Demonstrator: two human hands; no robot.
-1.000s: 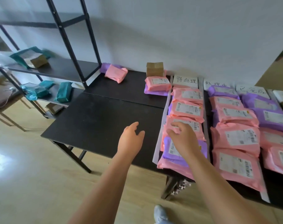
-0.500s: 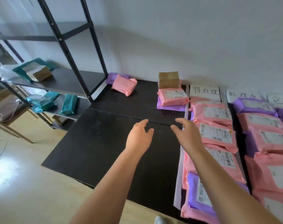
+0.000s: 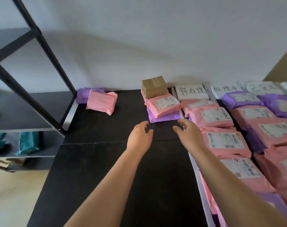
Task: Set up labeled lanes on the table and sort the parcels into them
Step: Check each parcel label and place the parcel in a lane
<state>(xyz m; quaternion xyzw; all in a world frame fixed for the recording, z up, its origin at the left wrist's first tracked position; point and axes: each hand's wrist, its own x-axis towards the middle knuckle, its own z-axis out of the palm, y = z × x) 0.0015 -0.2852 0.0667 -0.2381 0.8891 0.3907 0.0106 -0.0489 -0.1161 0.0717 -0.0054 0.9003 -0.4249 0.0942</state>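
Note:
Both my hands reach out over the black table [image 3: 106,161], empty, fingers relaxed. My left hand [image 3: 139,138] and my right hand [image 3: 188,135] hover just short of a stack: a purple parcel [image 3: 165,117] at the bottom, a pink parcel [image 3: 162,104] on it, a small brown box [image 3: 154,86] on top. To the right, handwritten white lane labels [image 3: 191,91] stand along the wall, with rows of pink parcels [image 3: 224,141] and purple parcels [image 3: 241,100] below them. A white strip [image 3: 195,166] marks the left lane's edge.
A pink parcel [image 3: 101,101] lies on a purple one [image 3: 83,95] at the table's far left corner. A black metal shelf rack [image 3: 46,51] stands to the left, with teal parcels [image 3: 29,142] on a lower shelf. The wall runs right behind the table.
Both hands have left the near pink parcels and moved forward across the table toward the stack with the brown box. The view has moved closer to the wall.

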